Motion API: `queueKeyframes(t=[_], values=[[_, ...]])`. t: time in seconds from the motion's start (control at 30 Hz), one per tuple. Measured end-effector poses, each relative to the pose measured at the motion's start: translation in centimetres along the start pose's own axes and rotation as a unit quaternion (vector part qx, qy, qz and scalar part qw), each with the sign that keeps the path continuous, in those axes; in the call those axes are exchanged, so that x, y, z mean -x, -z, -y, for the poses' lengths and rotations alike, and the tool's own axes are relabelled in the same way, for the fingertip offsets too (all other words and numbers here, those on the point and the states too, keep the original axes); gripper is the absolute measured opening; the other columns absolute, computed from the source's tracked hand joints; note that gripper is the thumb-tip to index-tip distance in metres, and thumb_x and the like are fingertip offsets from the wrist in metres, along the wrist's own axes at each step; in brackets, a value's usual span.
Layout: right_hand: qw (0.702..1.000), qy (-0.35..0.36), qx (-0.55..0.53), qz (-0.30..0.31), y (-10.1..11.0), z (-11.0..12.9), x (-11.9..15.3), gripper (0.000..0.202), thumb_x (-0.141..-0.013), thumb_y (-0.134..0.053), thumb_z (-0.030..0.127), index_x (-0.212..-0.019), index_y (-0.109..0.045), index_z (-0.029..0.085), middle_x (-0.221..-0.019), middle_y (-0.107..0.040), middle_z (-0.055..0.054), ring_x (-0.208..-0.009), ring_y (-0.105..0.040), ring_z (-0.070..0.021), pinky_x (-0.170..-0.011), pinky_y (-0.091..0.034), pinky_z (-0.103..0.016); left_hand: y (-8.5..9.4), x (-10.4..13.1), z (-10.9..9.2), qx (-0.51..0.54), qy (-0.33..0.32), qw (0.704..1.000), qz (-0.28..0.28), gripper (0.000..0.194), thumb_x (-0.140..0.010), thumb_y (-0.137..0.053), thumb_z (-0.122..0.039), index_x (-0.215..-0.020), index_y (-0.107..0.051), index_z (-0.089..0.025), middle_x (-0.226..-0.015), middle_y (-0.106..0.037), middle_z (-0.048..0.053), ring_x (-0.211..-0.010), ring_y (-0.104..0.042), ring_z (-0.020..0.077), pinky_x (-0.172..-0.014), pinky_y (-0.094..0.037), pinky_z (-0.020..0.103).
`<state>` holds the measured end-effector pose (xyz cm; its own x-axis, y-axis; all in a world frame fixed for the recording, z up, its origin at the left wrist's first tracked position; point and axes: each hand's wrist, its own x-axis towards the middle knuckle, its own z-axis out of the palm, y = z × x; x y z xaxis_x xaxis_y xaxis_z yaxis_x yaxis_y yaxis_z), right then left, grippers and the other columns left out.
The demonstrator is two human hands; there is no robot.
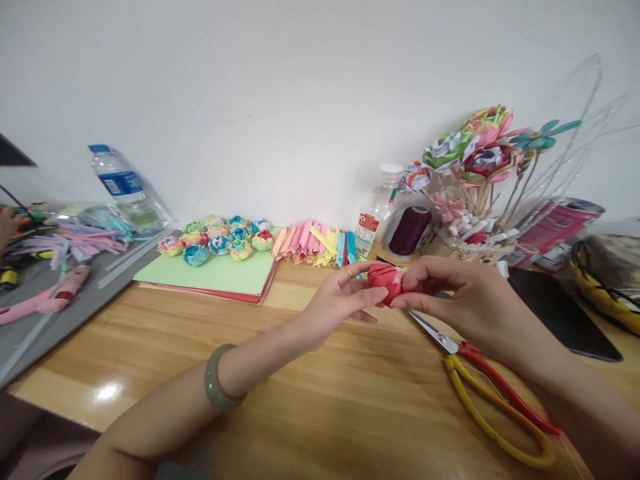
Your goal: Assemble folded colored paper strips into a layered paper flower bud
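A red folded paper piece [385, 283] is held between both hands above the wooden table [300, 400]. My left hand [345, 295] grips it from the left, thumb in front and fingers curled behind. From the right, the thumb and fingertips of my right hand [445, 287] pinch its edge. Below my right hand lie scissors [480, 380] with red and yellow handles. Several small paper flowers [219, 245] rest on a green paper stack [210, 273] at the back left, beside a row of folded paper strips [315, 243].
Against the wall stand a bottle [374, 213], a purple thread spool [409, 232] and a basket of paper flowers [455, 247]. A black phone [563, 313] lies right. A water bottle [123, 190], craft stems [80, 243] and another person's hand [7, 223] are left.
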<state>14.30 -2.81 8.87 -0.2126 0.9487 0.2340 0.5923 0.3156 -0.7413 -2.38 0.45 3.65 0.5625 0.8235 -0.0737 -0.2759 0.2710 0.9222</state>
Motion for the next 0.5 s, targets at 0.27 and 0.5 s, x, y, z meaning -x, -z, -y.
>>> queueKeyframes(t=[0.27,0.5], values=[[0.997,0.059,0.032,-0.040,0.4,-0.4,0.1,0.022,-0.075,-0.062,0.042,-0.068,-0.067,0.022,-0.062,-0.068,-0.001,-0.055,-0.060,-0.0149,-0.048,-0.046,-0.025,-0.1,0.0,0.0,-0.005,-0.035,0.999,-0.028,0.044,-0.064,-0.072,-0.032,-0.105,-0.057,-0.024,-0.094,-0.063,0.003,-0.086,-0.058,0.0155,-0.068,-0.048,0.026],[0.802,0.357,0.403,-0.257,-1.4,-1.6,1.2,0.013,-0.075,-0.064,0.015,-0.088,-0.064,0.017,-0.076,-0.072,-0.005,-0.063,-0.066,-0.0170,-0.055,-0.048,-0.027,-1.0,0.5,0.0,0.031,-0.047,0.995,-0.086,0.042,-0.067,-0.071,-0.027,-0.104,-0.053,-0.024,-0.086,-0.064,0.001,-0.079,-0.060,0.0129,-0.066,-0.047,0.025]])
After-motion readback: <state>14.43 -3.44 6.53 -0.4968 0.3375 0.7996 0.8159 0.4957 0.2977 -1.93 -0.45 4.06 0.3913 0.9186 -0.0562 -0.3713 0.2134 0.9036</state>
